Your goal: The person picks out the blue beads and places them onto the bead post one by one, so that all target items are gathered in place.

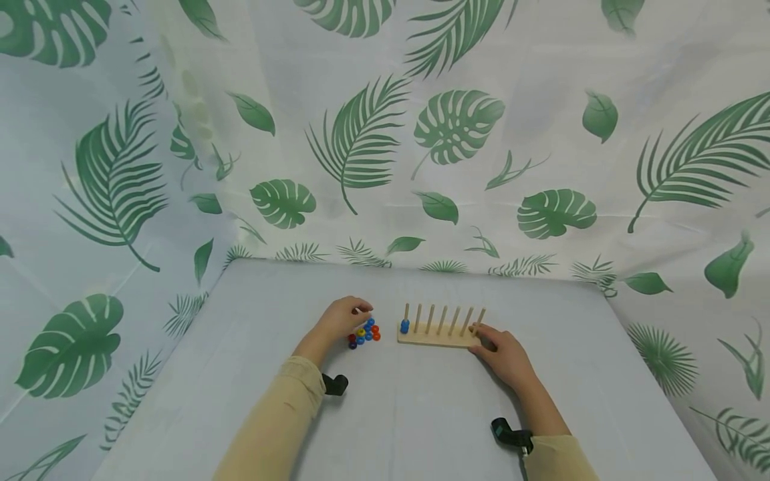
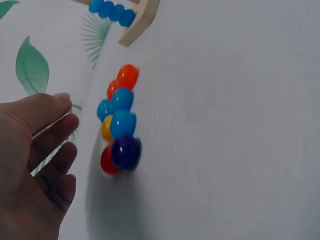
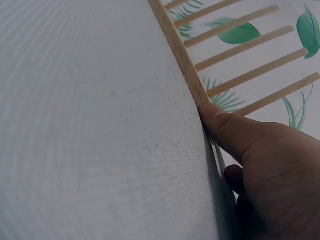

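A wooden peg board [image 1: 436, 339] with a row of upright pegs stands mid-table. Blue beads [image 1: 405, 327] are stacked on its leftmost peg; the left wrist view shows several of these threaded beads [image 2: 112, 11]. My right hand [image 1: 504, 354] grips the board's right end, with the thumb [image 3: 220, 122] against the front edge. Left of the board lies a cluster of loose beads, among them orange [image 2: 128, 76], light blue [image 2: 123, 124], yellow [image 2: 106, 128], red [image 2: 108, 160] and dark blue [image 2: 126, 152]. Beside this cluster my left hand [image 1: 341, 319] hovers with loosely bent fingers, holding nothing visible.
The table [image 1: 385, 414] has a pale grey cover. Behind it and on the left hangs a white curtain [image 1: 373, 220] printed with green leaves. Black wrist cameras [image 1: 335, 385] are strapped to both wrists.
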`<action>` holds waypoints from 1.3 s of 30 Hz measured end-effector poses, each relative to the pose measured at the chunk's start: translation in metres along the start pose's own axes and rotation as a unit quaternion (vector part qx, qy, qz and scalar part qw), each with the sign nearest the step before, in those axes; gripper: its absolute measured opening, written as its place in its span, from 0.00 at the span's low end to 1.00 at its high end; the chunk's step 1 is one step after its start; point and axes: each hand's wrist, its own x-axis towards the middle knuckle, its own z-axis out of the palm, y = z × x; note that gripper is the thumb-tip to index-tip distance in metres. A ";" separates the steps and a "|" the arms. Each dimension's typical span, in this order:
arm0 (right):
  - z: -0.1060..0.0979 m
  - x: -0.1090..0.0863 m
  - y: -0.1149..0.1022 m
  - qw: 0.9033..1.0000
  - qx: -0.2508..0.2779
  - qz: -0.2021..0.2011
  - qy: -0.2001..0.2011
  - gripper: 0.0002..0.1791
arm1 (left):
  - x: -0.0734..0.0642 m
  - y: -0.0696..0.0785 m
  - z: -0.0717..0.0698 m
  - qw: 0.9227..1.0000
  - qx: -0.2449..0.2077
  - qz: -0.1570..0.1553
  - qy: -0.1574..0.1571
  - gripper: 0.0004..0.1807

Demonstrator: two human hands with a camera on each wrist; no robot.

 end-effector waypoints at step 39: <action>0.001 -0.001 0.003 1.000 0.000 -0.003 0.003 0.31 | 0.004 -0.025 0.006 0.999 0.013 0.006 -0.039 0.13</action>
